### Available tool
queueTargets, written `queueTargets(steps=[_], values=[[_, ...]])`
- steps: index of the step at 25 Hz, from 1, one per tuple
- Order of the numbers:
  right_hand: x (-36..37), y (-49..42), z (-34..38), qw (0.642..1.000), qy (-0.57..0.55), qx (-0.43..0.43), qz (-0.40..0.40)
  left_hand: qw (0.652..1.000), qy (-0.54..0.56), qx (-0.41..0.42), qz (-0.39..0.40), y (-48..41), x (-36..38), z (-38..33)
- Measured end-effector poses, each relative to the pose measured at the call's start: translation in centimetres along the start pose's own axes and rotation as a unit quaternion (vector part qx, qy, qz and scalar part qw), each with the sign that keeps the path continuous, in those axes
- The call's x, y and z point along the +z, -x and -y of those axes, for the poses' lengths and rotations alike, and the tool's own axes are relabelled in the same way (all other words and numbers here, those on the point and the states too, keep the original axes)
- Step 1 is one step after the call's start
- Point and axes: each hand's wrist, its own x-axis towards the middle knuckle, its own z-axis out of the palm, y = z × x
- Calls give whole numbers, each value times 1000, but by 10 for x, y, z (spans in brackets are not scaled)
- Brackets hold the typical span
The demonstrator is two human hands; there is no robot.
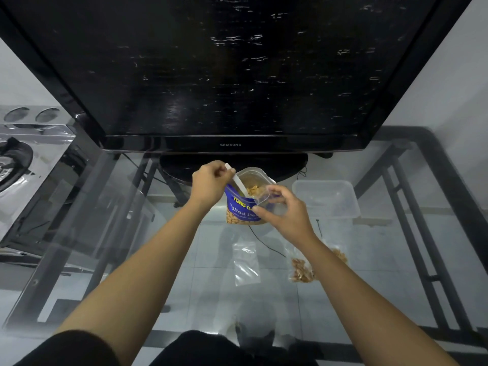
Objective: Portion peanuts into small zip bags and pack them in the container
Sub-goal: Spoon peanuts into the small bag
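Observation:
A blue salted-peanut bag (241, 211) stands open on the glass table, peanuts showing at its mouth. My left hand (210, 182) grips a white plastic spoon (239, 183) whose bowl is down inside the bag. My right hand (286, 211) holds a small clear zip bag (266, 200) open beside the bag's mouth. An empty zip bag (246, 262) lies flat nearer me. Two filled zip bags of peanuts (302, 269) lie to its right, partly hidden by my right forearm. The clear plastic container (327, 198) sits right of the peanut bag.
A large black television (229, 75) on a round stand fills the far side of the glass table (396, 260), just behind the peanut bag. A silver speaker unit (31, 143) stands on the left. Black metal table frame bars run on both sides.

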Motion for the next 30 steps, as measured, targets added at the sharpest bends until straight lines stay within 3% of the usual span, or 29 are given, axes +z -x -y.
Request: queueTargets(steps=[4, 6, 9, 12, 18, 24, 30], values=[[-6, -7, -2, 1000, -28, 10, 5, 974, -118, 194, 9, 4, -7, -7], [-9, -9, -2, 999, -31, 12, 6, 960, -170, 216, 49, 4, -5, -2], [-10, -9, -2, 999, -35, 14, 13, 991, -103, 78, 34, -2, 1, 4], [-11, -9, -2, 999, -40, 22, 20, 999, -37, -32, 1, -8, 6, 7], [-15, -12, -3, 999, -41, 27, 24, 979, 160, -123, 16, -12, 5, 17], [-20, -16, -3, 998, -50, 37, -1, 952, 252, -176, -22, -21, 0, 27], [-23, -28, 6, 986, 163, -19, -44, 921, 315, -217, -81, -33, -14, 39]])
